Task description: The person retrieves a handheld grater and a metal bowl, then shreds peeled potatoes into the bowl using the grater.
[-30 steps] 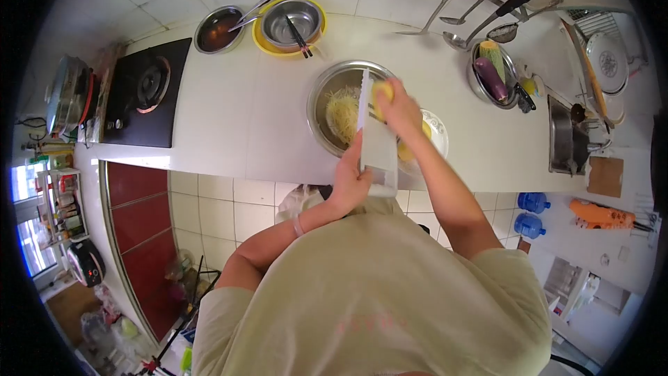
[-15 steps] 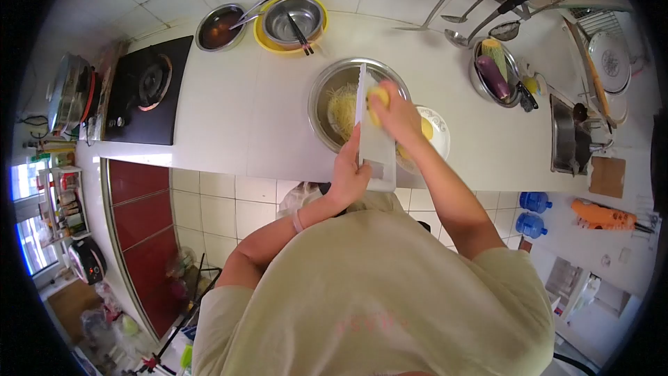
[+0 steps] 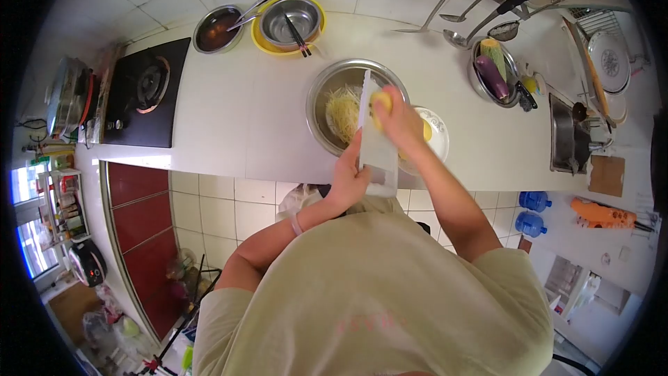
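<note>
"Which way does the grater (image 3: 379, 158) point?"
"Lengthwise from the bench's (image 3: 243, 104) near edge toward its back, over the bowl (image 3: 316, 106)."
"Grip?"
"Left hand (image 3: 350, 176) clasps it; right hand (image 3: 402, 124) clutches a yellow piece (image 3: 378, 104)."

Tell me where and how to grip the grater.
Grip the grater on its near half, probably from the left, as the left hand does: it's long, its far end reaching over the steel bowl, where the right hand holds the yellow piece.

Grater (image 3: 380, 153) smooth plastic; large bowl (image 3: 318, 106) shiny metal; shirt (image 3: 376, 271) matt cloth; counter (image 3: 243, 111) smooth, faintly glossy
</note>
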A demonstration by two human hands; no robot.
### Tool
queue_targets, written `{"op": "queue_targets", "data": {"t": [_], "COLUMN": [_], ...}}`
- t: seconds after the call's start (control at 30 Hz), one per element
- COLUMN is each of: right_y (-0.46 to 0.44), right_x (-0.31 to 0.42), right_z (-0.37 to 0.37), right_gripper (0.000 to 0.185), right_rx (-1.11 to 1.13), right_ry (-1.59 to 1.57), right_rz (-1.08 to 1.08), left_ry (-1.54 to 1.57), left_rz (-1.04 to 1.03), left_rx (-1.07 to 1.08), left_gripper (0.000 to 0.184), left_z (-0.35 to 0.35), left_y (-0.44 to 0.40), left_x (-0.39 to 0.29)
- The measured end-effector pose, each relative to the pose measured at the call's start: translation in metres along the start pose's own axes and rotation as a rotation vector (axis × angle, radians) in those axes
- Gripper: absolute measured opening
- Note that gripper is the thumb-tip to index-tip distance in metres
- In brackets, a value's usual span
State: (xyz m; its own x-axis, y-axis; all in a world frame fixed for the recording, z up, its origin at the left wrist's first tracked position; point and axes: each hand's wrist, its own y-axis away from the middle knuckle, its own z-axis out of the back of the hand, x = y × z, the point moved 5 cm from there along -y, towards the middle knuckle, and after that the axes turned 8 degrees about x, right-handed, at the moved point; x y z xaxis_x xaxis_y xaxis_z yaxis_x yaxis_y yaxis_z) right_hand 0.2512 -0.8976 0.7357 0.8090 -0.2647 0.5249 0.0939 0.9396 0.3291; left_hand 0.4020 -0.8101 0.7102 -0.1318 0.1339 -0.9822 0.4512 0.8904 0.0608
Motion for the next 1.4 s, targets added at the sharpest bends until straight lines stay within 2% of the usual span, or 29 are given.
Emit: {"op": "queue_targets", "data": {"t": [0.07,0.17,0.3,0.33,0.4,0.43,0.5,0.6,0.63,0.7,0.73,0.8,0.87,0.93,1.0,1.1,1.13,1.2,1.23,1.3,1.4], "right_y": [-0.047,-0.068,0.003,0.02,0.044,0.036,0.01,-0.042,-0.051,-0.063,-0.053,-0.009,0.036,0.039,0.033,-0.031,-0.046,-0.067,-0.052,-0.019,0.037], "right_x": [-0.007,-0.018,-0.004,0.003,0.015,0.01,0.012,0.0,-0.004,-0.018,-0.016,-0.005,0.007,0.013,0.013,0.004,-0.004,-0.021,-0.013,-0.013,0.007], "right_z": [0.012,0.014,-0.007,-0.005,-0.006,-0.009,-0.008,-0.002,0.002,0.011,0.013,0.002,-0.011,-0.008,-0.004,0.011,0.012,0.016,0.015,-0.003,-0.007], "right_gripper": [0.048,0.049,0.05,0.05,0.049,0.048,0.048,0.048,0.048,0.048,0.048,0.047,0.048,0.048,0.048,0.047,0.047,0.048,0.049,0.049,0.048], "right_rx": [-0.046,-0.027,0.134,0.135,0.251,0.141,0.113,-0.007,-0.008,-0.002,-0.008,0.07,0.214,0.188,0.123,-0.074,-0.077,-0.02,-0.014,0.059,0.186], "right_ry": [-0.01,-0.048,-0.002,0.002,0.036,0.025,0.018,0.013,0.011,-0.079,-0.075,-0.032,0.022,0.025,-0.003,-0.011,-0.017,-0.062,-0.03,-0.014,0.029], "right_rz": [-0.121,-0.225,0.022,0.026,0.008,0.057,0.031,-0.103,-0.105,-0.249,-0.244,-0.049,0.008,0.005,-0.016,-0.053,-0.058,-0.239,-0.172,-0.049,0.023], "left_ry": [0.011,0.049,0.162,0.164,0.184,0.184,0.026,0.035,0.033,0.073,0.074,0.142,0.146,0.151,0.009,-0.063,-0.067,-0.007,-0.007,0.11,0.166], "left_rz": [0.032,0.053,0.051,0.048,0.178,0.18,0.028,0.007,0.008,0.065,0.057,0.03,0.036,0.049,0.024,-0.037,-0.034,0.0,-0.009,0.102,0.128], "left_rx": [0.009,0.021,-0.044,-0.047,-0.064,-0.062,-0.017,-0.029,-0.027,0.023,0.022,-0.03,-0.071,-0.106,-0.025,-0.032,-0.026,0.022,0.021,-0.001,-0.051], "left_gripper": [0.078,0.079,0.079,0.079,0.08,0.08,0.08,0.079,0.079,0.078,0.078,0.077,0.077,0.076,0.077,0.078,0.078,0.079,0.079,0.079,0.079], "left_z": [-0.007,-0.005,0.006,0.009,0.011,0.01,0.008,0.0,-0.001,-0.004,-0.003,0.004,0.011,0.011,0.004,-0.006,-0.006,-0.006,-0.005,0.001,0.011], "left_y": [0.005,0.003,-0.003,-0.004,-0.004,-0.004,-0.003,0.004,0.006,0.006,0.003,-0.001,-0.003,-0.005,0.004,0.01,0.011,0.009,0.007,0.008,0.001], "left_x": [0.001,-0.006,-0.003,-0.004,0.0,-0.001,-0.009,0.004,0.001,-0.003,-0.005,-0.008,0.006,0.001,-0.008,-0.01,-0.008,-0.003,-0.009,-0.012,-0.001]}}
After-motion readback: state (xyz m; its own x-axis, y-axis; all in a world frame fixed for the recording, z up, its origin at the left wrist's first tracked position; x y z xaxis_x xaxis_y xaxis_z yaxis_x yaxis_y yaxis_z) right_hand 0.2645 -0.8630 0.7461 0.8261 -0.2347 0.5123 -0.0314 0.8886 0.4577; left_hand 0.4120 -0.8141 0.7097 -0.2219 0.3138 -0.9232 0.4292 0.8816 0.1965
